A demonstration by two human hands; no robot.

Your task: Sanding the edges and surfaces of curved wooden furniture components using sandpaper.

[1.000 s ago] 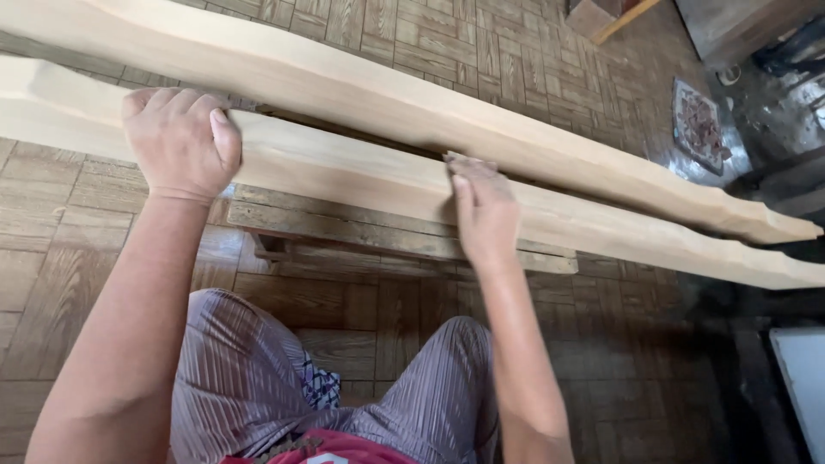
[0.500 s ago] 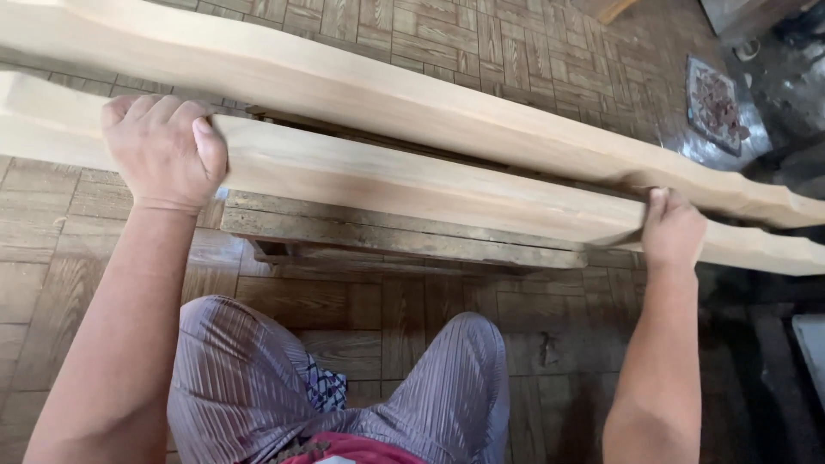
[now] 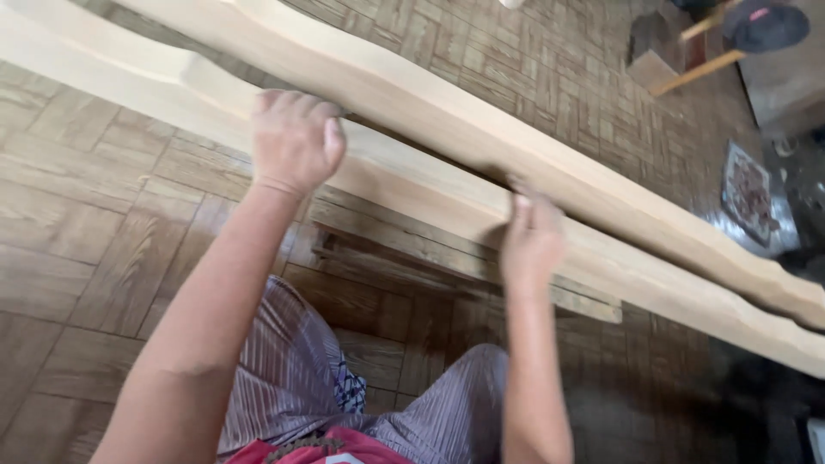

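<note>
**Both hands on the nearer plank**

The left hand [image 3: 295,142] curls its fingers [image 3: 288,101] over the far edge of the nearer plank [image 3: 412,185], thumb on the near face, gripping it firmly. The right hand [image 3: 531,234] lies flat against the same plank further along, fingers [image 3: 524,191] stretched up over its top edge and close together; whether something thin sits under the palm cannot be told. This pale shaped plank runs diagonally across a low, dark wooden desk [image 3: 404,258]. Just behind it, nearly touching, lies a second pale plank [image 3: 516,142] of like outline. Below is a parquet floor [image 3: 77,223], and the person's striped trousers [image 3: 292,378] show at the bottom.
</note>
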